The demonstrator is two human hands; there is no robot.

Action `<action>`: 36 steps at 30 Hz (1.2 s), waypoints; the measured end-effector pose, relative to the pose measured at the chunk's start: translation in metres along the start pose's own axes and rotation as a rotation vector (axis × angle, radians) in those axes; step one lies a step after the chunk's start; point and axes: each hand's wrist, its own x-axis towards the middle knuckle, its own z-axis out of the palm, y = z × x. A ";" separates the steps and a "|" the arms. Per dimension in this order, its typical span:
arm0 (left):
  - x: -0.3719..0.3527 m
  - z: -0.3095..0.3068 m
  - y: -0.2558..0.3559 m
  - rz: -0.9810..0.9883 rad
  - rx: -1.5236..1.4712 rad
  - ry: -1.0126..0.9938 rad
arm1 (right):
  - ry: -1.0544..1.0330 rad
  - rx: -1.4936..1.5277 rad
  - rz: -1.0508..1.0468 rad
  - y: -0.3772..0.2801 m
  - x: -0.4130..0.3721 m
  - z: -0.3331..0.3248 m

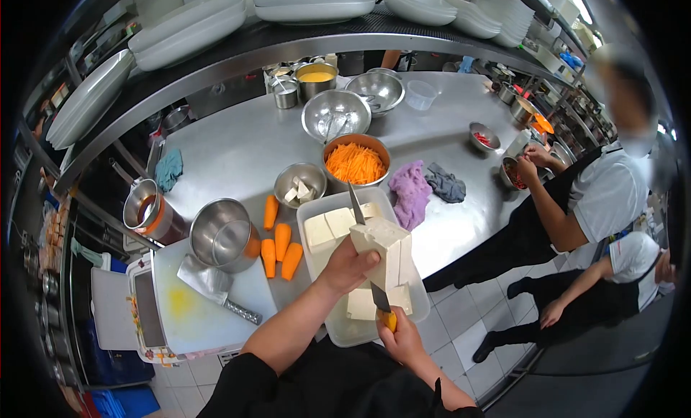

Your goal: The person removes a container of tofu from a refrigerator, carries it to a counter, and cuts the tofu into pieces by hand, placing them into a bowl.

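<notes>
**Block Slicing: Hand Positions**

Left hand (348,265): forearm enters from 8 o'clock; fingers hold the white block (389,249), apparently tofu. Block location: over the plastic container (345,337), tilted. Knife (379,297): tip directed between 11 and 12 o'clock; mid-blade hidden at the block, cut depth indeterminate. Right hand (401,339): forearm enters from between 4 and 5 o'clock; fingers closed around the knife's handle. Step in hand (judged): slicing. Next move calls for steady left-hand support and a controlled stroke.
</notes>
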 end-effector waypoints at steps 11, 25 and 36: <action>0.032 -0.039 0.000 0.047 -0.077 0.311 | -0.212 -0.026 0.288 -0.039 0.033 -0.024; 0.037 -0.101 0.025 0.081 -0.289 0.655 | -0.317 0.197 0.354 0.016 -0.002 -0.094; 0.030 -0.086 -0.018 0.189 -0.263 0.789 | 0.140 -0.107 -0.055 -0.022 0.067 0.016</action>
